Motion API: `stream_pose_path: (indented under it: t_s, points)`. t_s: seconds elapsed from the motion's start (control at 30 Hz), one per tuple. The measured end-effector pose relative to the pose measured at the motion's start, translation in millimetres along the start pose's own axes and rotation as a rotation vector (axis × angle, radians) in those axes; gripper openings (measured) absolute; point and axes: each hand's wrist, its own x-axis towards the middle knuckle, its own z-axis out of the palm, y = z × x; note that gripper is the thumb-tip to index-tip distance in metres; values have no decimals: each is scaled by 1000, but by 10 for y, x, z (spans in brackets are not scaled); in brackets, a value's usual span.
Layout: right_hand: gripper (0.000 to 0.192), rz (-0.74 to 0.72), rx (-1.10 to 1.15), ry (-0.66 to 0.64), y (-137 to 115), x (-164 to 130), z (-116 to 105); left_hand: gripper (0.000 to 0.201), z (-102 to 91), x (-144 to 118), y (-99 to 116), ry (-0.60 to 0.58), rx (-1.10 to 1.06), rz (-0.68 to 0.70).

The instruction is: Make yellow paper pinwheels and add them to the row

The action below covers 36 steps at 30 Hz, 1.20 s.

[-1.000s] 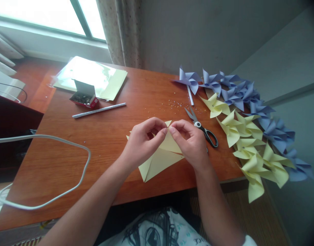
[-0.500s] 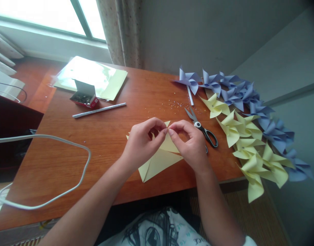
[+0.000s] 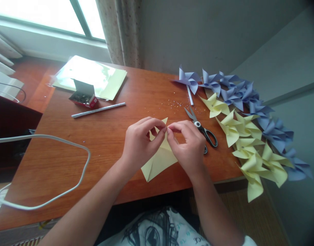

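A cut sheet of yellow paper (image 3: pixel 159 164) lies on the table beneath my hands, with slits running in from its corners. My left hand (image 3: pixel 144 138) is closed in a pinch above it, thumb against forefinger. Opposite, my right hand (image 3: pixel 187 143) pinches too, and the fingertips of both meet over the paper. Whatever sits between those fingertips is too small or too covered to make out. Black-handled scissors (image 3: pixel 200 126), blades partly apart, lie just beyond my right hand, which hides part of one handle.
Purple pinwheels (image 3: pixel 210 82) and yellow pinwheels (image 3: pixel 245 147) line the table's right edge. Farther left are a patterned paper stick (image 3: pixel 98 110), an open red box (image 3: pixel 84 97) of small metal pieces and a stack of paper (image 3: pixel 116 83). A white cable (image 3: pixel 87 153) loops across the left side.
The yellow paper has turned and shifted slightly under my hands, and its left corner no longer shows. My hands have moved a little left, still pinched together.
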Motion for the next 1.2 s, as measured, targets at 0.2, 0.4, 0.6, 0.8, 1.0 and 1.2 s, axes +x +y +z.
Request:
stream_pose_path:
  t_s: [0.2, 0.4, 0.6, 0.8, 1.0, 1.2]
  points:
    - [11, -28, -14, 20, 11, -2, 40, 6, 10, -1, -5, 26, -17, 5]
    - [8, -2, 55, -23, 38, 13, 5, 4, 16, -5, -20, 31, -39, -35]
    - [8, 40, 70, -20, 36, 3, 16, 4, 24, -7, -23, 46, -41, -46]
    - [10, -45, -43, 35, 43, -46, 67, 7, 15, -13, -31, 39, -46, -78]
    - [12, -100, -169, 78, 16, -80, 126, 6, 15, -20, -30, 42, -69, -89]
    - [10, -120, -173, 177, -2, -37, 127, 2, 34, -16, -12, 47, -169, -34]
